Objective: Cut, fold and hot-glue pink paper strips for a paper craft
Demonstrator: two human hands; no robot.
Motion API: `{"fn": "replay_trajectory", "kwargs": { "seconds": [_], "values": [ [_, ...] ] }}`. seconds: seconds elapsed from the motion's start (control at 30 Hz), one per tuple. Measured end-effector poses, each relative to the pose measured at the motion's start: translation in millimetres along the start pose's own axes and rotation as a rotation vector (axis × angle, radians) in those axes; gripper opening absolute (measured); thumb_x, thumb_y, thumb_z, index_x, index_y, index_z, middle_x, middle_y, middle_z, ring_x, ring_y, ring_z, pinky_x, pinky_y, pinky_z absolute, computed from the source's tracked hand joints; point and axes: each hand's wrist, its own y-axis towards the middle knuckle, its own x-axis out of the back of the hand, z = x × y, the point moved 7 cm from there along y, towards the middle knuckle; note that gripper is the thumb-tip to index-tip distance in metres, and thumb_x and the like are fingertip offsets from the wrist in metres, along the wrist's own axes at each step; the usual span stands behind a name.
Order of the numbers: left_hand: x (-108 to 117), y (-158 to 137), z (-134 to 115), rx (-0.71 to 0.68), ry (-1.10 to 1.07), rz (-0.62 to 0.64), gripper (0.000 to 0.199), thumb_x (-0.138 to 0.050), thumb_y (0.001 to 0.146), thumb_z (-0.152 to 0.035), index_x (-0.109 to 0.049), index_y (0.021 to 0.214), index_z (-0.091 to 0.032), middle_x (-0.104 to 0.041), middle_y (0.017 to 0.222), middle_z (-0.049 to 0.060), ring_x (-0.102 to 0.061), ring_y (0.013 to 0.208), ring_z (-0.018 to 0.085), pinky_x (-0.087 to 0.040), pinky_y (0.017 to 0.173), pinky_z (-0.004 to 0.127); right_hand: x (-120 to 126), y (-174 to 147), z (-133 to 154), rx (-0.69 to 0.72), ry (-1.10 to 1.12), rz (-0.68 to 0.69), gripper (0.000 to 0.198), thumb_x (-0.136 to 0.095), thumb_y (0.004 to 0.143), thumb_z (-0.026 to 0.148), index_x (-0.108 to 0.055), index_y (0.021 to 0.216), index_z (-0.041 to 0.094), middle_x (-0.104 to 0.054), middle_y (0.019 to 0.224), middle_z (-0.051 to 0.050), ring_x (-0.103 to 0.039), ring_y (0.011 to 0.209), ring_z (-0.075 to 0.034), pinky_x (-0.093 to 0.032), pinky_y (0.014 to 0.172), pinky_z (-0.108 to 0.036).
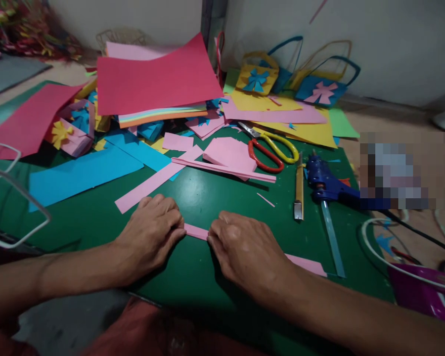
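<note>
Between my two hands runs a narrow pink paper strip, low over the green table. My left hand pinches it on one side, and my right hand pinches it a short way along. More pink paper shows beyond my right wrist; it looks like the same strip, though my hand covers the part between. Just ahead lie a folded pink strip, a flat pink strip and a pink paper piece with cut corners.
Scissors, a cutter knife and a blue glue gun with its glue stick lie right of centre. Stacked coloured sheets and small paper bags with bows stand at the back. A white wire curves in at left.
</note>
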Motion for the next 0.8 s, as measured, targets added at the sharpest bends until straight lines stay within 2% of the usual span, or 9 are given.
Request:
{"fn": "replay_trajectory", "kwargs": {
  "seconds": [0.27, 0.47, 0.6, 0.7, 0.8],
  "values": [
    [-2, 2, -2, -0.021, 0.054, -0.015, 0.020, -0.040, 0.091, -0.021, -0.052, 0.076, -0.016, -0.052, 0.077, 0.005, -0.042, 0.075, 0.020, -0.031, 0.066, 0.037, 0, 1, 1, 0.006, -0.023, -0.029, 0.021, -0.047, 0.084, 0.017, -0.059, 0.068, 0.017, -0.055, 0.066, -0.004, -0.049, 0.061, -0.016, -0.019, 0.054, -0.031],
    [1, 6, -1, 0.021, 0.028, -0.031, 0.018, -0.043, 0.089, -0.020, -0.052, 0.073, -0.017, -0.052, 0.073, 0.003, -0.044, 0.073, 0.019, -0.030, 0.066, 0.036, 1, 1, -1, 0.023, -0.015, -0.058, 0.018, -0.048, 0.084, 0.017, -0.059, 0.070, 0.018, -0.055, 0.067, -0.003, -0.048, 0.060, -0.015, -0.017, 0.053, -0.031],
    [3, 6, 0, 0.040, -0.082, -0.049, 0.012, -0.046, 0.089, -0.020, -0.058, 0.087, -0.019, -0.055, 0.079, 0.002, -0.047, 0.077, 0.018, -0.031, 0.070, 0.035, 2, 0, -6, -0.003, 0.105, -0.060, 0.010, -0.051, 0.082, 0.012, -0.057, 0.081, 0.019, -0.058, 0.074, 0.000, -0.047, 0.062, -0.013, -0.019, 0.053, -0.028],
    [3, 5, -1, 0.002, -0.078, -0.089, 0.022, -0.047, 0.089, -0.018, -0.063, 0.103, -0.024, -0.054, 0.082, 0.002, -0.048, 0.079, 0.017, -0.032, 0.071, 0.034, 3, -1, -9, -0.031, 0.187, -0.050, 0.010, -0.055, 0.080, 0.011, -0.056, 0.086, 0.019, -0.061, 0.078, 0.001, -0.049, 0.065, -0.013, -0.022, 0.055, -0.026],
    [2, 4, -3, -0.054, -0.050, -0.083, 0.031, -0.047, 0.087, -0.013, -0.066, 0.104, -0.030, -0.050, 0.080, 0.002, -0.046, 0.077, 0.017, -0.029, 0.069, 0.033, 5, -3, -13, -0.075, 0.199, -0.035, 0.009, -0.057, 0.079, 0.011, -0.057, 0.083, 0.019, -0.062, 0.078, 0.000, -0.049, 0.066, -0.012, -0.023, 0.056, -0.026]
  ]
}}
